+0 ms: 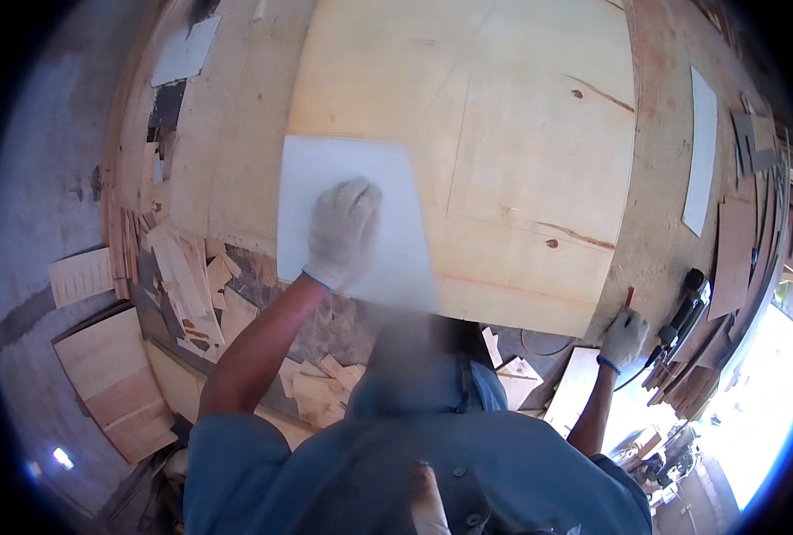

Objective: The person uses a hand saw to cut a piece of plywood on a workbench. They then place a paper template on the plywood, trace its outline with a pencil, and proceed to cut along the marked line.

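Note:
My left hand (pixel 347 227), in a pale knit glove, rests on a white four-sided sheet (pixel 401 232) with one slanted edge. Its fingers are curled closed, and whatever may be under them is hidden. The sheet lies on the near left corner of a large plywood panel (pixel 521 134), jutting past the panel's left and near edges. At the right, beyond the panel's near right corner, my right hand (pixel 625 339) is gloved too. Its closed fingers grip a red pencil (pixel 630 298), which sticks up from them above the tabletop.
A black power tool (pixel 684 308) with a cord lies just right of my right hand. A long white strip (pixel 701 152) sits farther along the table (pixel 659 178). Plywood offcuts (pixel 320 392) litter the floor, and brown boards (pixel 733 254) line the right side.

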`<move>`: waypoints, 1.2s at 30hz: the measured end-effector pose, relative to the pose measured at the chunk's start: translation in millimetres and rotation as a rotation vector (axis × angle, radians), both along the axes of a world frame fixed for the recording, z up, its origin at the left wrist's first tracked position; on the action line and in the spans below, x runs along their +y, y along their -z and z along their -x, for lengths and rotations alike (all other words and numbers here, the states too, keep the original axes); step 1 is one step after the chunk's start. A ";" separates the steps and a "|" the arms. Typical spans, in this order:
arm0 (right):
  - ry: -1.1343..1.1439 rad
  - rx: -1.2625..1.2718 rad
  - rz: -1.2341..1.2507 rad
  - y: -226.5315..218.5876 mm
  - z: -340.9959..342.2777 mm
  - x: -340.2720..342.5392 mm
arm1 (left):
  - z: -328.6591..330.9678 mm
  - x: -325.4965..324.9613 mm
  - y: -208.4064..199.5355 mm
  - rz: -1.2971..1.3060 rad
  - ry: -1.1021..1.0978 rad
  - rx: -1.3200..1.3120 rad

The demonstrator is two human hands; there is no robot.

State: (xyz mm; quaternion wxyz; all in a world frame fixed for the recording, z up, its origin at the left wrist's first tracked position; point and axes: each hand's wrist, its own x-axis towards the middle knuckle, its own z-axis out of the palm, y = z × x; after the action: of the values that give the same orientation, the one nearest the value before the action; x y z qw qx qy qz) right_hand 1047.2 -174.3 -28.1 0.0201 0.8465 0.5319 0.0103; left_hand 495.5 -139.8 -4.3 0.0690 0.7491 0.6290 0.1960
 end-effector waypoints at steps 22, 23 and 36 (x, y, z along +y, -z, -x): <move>-0.101 1.509 -0.013 -27.4 277.3 138.5 | 10.7 -4.8 -0.8 0.057 -0.014 0.020; -0.243 1.457 0.025 -24.6 309.8 155.1 | 12.2 -5.7 -3.1 0.074 -0.018 0.018; -0.643 1.544 0.528 -15.2 540.4 232.2 | 19.5 -5.1 10.7 0.068 -0.051 -0.016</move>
State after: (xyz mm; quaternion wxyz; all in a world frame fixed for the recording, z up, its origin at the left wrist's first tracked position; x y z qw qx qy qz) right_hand 506.9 57.9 -12.9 -0.1542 0.3936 0.5947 -0.6838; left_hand 476.0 -144.9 -15.0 0.0943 0.7285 0.6536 0.1822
